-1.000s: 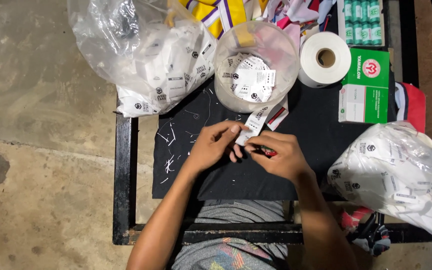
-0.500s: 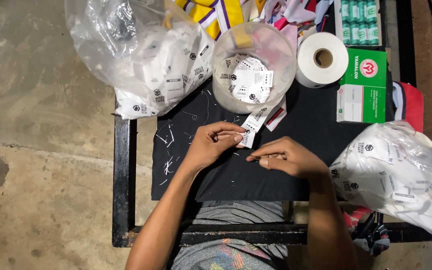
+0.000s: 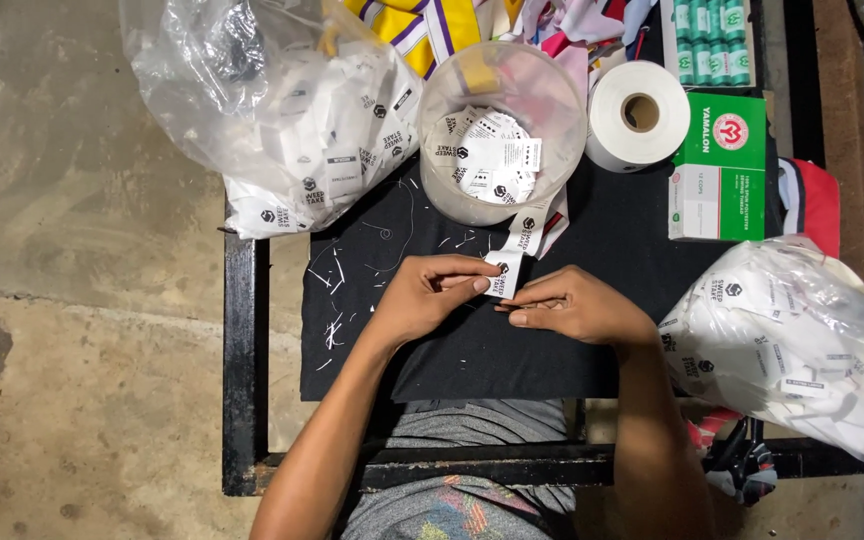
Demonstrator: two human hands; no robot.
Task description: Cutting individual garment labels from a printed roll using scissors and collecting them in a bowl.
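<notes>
A white printed label strip (image 3: 518,243) hangs out of a clear round plastic tub (image 3: 452,95) of cut labels and runs down onto the black cloth (image 3: 612,250). My left hand (image 3: 430,296) pinches the strip's lower end between thumb and forefinger. My right hand (image 3: 574,306) is curled, and its fingertips meet the same end from the right, touching the left hand's fingers. Whether anything else is inside the right hand is hidden.
A clear bag of white labels (image 3: 292,110) lies at the back left and another bag of labels (image 3: 802,350) at the right. A white tape roll (image 3: 612,130) and a green-and-white box (image 3: 720,165) sit behind. White thread scraps (image 3: 337,300) litter the cloth. The black table frame (image 3: 242,380) borders a concrete floor.
The right hand slid a little right and down, then closed in on the strip's end again. A small red object seen under its fingers a second ago no longer shows.
</notes>
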